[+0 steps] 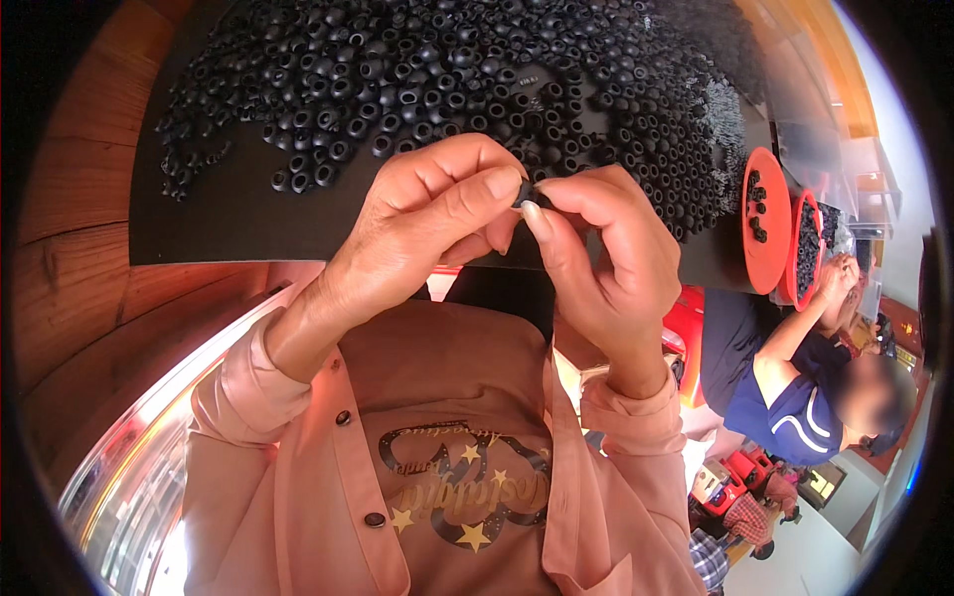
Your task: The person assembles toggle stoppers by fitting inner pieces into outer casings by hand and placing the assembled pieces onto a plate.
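Note:
A small black part (527, 193), mostly covered by fingers, is pinched between my two hands just over the near edge of the table. My left hand (427, 214) grips it from the left with thumb and forefinger. From the right, the thumb and forefinger of my right hand (611, 238) close on it too. Beyond my hands, a broad spread of small black round pieces with holes (397, 84) covers the dark table (209, 223). The exact shape of the part in my fingers is hidden.
At the table's right stand an orange-red tray (763, 260) with a few black pieces and a red bowl (803, 283) full of them. A co-worker in a blue shirt (780, 412) works there, hands raised. Wooden planks (75, 189) lie left; clear plastic sheeting hangs at the upper right.

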Demonstrator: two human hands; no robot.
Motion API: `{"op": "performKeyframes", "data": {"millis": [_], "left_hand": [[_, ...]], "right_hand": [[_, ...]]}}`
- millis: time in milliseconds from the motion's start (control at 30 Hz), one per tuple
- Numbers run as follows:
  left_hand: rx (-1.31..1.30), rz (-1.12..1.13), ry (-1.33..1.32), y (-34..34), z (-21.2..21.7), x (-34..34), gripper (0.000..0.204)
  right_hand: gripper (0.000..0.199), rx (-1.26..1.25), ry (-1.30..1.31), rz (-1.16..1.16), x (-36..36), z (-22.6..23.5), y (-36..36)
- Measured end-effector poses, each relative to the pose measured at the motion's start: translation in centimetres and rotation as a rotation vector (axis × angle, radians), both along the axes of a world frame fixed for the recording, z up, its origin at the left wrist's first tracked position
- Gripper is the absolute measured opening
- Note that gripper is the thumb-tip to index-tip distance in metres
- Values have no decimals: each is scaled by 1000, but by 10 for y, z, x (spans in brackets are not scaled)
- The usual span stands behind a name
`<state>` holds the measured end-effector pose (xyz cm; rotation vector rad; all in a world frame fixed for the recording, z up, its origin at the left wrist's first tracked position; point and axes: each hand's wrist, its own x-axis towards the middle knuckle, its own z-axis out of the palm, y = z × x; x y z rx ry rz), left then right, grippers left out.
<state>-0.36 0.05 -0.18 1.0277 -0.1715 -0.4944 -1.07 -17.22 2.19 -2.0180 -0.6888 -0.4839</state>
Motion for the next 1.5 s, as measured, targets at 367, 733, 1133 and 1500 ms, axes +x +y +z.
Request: {"op": "performKeyframes", "data": {"millis": [367,733,1133,1500], "left_hand": [[51,5,-9,-4,-1,0,25],[62,-24,-7,-2,4,0,23],[43,-20,25,-2,2,2,22],[73,-15,2,-4,0,2,21]], "right_hand": [[25,-140,-38,7,-3,9,-5],[23,-142,-25,41,-8,11,-3],[22,-72,-68,33,0,2,-3],[26,-64,-23,20,-1,-5,-11]]}}
